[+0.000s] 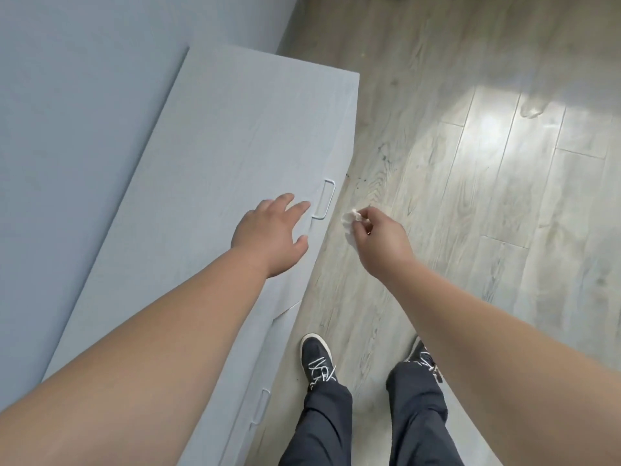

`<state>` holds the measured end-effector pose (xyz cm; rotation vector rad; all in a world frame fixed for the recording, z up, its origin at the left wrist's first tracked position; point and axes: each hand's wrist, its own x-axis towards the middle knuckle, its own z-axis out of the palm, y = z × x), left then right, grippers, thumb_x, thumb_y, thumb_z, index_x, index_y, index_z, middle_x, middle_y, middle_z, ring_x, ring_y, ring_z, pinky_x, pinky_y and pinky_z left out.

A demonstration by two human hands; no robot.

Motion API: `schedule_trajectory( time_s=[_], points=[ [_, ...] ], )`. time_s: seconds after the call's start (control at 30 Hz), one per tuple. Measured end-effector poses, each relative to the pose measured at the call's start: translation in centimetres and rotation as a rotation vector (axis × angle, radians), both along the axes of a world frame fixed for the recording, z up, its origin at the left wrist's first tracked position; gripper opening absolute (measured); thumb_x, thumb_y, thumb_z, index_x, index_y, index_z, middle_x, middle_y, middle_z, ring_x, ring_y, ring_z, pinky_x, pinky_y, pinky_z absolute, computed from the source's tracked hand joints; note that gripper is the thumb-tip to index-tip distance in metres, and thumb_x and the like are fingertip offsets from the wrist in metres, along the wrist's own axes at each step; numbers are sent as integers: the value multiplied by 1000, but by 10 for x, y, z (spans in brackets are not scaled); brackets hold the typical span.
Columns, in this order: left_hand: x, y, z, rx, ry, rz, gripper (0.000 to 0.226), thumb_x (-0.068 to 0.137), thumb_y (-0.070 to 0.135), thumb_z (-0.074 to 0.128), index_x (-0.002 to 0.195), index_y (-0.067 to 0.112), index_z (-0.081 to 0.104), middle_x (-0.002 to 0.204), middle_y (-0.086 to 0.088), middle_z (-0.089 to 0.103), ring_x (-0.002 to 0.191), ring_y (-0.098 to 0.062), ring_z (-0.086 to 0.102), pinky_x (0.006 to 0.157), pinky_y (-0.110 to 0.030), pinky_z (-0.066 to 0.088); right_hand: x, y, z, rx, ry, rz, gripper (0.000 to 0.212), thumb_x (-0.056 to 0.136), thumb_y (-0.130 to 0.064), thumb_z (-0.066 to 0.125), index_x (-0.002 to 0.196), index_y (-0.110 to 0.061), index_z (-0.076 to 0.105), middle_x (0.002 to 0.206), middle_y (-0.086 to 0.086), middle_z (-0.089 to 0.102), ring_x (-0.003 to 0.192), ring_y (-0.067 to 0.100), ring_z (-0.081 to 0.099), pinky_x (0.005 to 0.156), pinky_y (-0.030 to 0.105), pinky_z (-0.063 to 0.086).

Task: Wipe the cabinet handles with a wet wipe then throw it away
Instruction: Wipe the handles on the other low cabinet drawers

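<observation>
One handle (324,199) clear, nearer handle (261,411) faint, wipe (349,218) half hidden in right hand (379,238)

Prob. a home room, maybe bedroom or hallway: low pale-grey cabinet (235,136) w/ thin loop handles (329,200) stands against a plain blue-grey wall (84,79), on light wood-look plank floor (420,95) w/ bright glare on it.

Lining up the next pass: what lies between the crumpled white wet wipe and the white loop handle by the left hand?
Nothing in the head view: between the crumpled white wet wipe and the white loop handle only bare grey plank floor shows.
</observation>
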<state>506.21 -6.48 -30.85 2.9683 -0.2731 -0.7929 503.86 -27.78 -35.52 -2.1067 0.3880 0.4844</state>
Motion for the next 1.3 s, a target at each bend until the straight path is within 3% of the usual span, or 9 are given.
schedule_trajectory(
  time_s=[0.33,0.47,0.7,0.9,1.07,1.2,1.3],
  points=[
    [65,-2,-135,12,-183,38,75,101,59,36,166,41,3,175,4,-9,161,-22,-3,130,-42,1,63,-3,-116,89,-53,-87,19,105,-38,51,108,-26,65,84,-13,66,73,5,61,60,26,48],
    [58,7,-162,-46,-366,-9,73,97,55,37,166,35,19,175,-4,8,160,-30,9,130,-50,9,72,6,-138,128,-84,-139,13,104,-38,54,103,-31,64,80,-14,66,66,1,58,52,14,41],
    [61,9,-168,-84,-413,-13,76,93,50,46,164,30,29,174,-8,17,159,-33,16,129,-54,15,108,30,-152,114,-178,-149,19,104,-43,53,107,-30,67,89,-12,69,79,10,64,74,39,56],
    [61,10,-168,-94,-407,-3,77,92,49,47,164,29,29,174,-8,17,159,-32,16,129,-54,14,118,38,-155,-11,-256,11,23,104,-31,56,118,-24,73,96,-5,71,93,17,64,84,41,53],
    [62,9,-167,-80,-393,8,79,90,48,48,165,31,27,174,-6,14,160,-30,13,129,-53,13,118,32,-156,-25,-259,8,23,103,-27,56,110,-22,77,84,-3,68,85,19,62,79,42,53],
    [62,9,-167,-79,-390,9,80,89,48,49,164,32,27,174,-5,14,160,-30,14,129,-52,12,139,35,-154,-96,-264,155,31,102,-32,59,74,-18,64,65,-2,53,72,23,54,69,45,49],
    [62,8,-167,-83,-391,13,80,89,47,50,165,32,27,174,-5,14,160,-30,13,129,-53,13,141,30,-152,-133,-249,194,30,101,-35,62,78,-17,66,65,-6,54,71,22,56,66,42,50]
  ],
)
